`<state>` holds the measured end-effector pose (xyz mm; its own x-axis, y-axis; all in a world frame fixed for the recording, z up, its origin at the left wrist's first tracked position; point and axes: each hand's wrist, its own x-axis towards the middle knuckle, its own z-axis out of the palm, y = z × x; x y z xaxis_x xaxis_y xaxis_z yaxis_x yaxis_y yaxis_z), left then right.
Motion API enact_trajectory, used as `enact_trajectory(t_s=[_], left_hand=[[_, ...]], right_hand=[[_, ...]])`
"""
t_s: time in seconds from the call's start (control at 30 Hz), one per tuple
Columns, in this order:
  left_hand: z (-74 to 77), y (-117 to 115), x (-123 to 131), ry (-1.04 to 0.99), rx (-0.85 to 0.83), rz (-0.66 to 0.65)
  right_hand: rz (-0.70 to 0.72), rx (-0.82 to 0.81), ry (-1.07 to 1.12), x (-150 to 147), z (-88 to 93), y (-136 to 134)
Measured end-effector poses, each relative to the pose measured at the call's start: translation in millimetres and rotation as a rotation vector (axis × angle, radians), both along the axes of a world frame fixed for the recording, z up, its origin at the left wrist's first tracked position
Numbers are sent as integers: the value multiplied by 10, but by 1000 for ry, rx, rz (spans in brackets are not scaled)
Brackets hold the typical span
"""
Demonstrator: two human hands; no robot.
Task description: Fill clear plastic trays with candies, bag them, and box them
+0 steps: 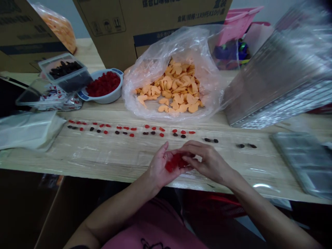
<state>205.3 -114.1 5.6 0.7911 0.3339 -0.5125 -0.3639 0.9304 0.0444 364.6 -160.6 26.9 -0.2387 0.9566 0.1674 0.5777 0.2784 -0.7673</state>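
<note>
My left hand [159, 169] is palm up and cupped, holding several small red gummy candies [172, 163]. Over that palm, my right hand [210, 159] bends its fingers and thumb into the red candies, pinching at them; blur hides exactly which pieces it grips. Beyond my hands, a row of clear plastic trays or wrappers [95, 148] lies along the table. Red pieces [183, 132] and dark pieces [150, 133] sit in small groups on the sections at the left and middle. Toward the right, the groups hold only dark pieces [211, 140].
A white bowl [107, 98] of red candies stands behind the row, beside a clear tub [70, 74] of dark pieces. An open plastic bag [212, 100] holds orange pieces. Stacked clear trays [280, 69] rise at right; cardboard boxes [114, 45] line the back.
</note>
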Motion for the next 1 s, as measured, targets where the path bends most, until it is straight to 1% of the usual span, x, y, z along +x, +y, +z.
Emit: enact_trajectory(t_s=[0.07,0.13,0.2,0.3,0.4,0.47,0.57,0.63,0.7,0.8,0.9,0.93,1.0], left_hand=[[-6,-30,28,22,-20,-10],[-19,-57,44,54,-32,-10],[-43,-77,44,80,-25,-17],[-96,-90,21,81,38,-65],[-134,-89,3,43,100,-109],[-133,-84,0,22,114,-114],[-98,-67,2,11,104,-109],[-74,-48,-1,15,85,-97],[-64,-22,-9,24,69,-74],[-67,19,-30,7,67,-33],[-64,48,-46,-28,62,7],[-58,54,-48,-34,58,15],[-39,62,-45,-42,53,22]], right_hand=[[33,8,-42,-62,5,-24],[35,-8,-24,-80,-24,-41],[-16,-56,64,-65,-53,-64],[-124,-121,175,15,-67,-107],[-214,-102,175,170,-93,-100],[-295,-48,108,307,-149,-44],[-384,21,-44,496,-299,94],[-373,38,-144,573,-423,188],[-325,44,-239,608,-533,260],[-278,69,-360,615,-616,316],[-290,120,-407,566,-559,302],[-295,136,-381,530,-509,279],[-282,147,-258,421,-376,208]])
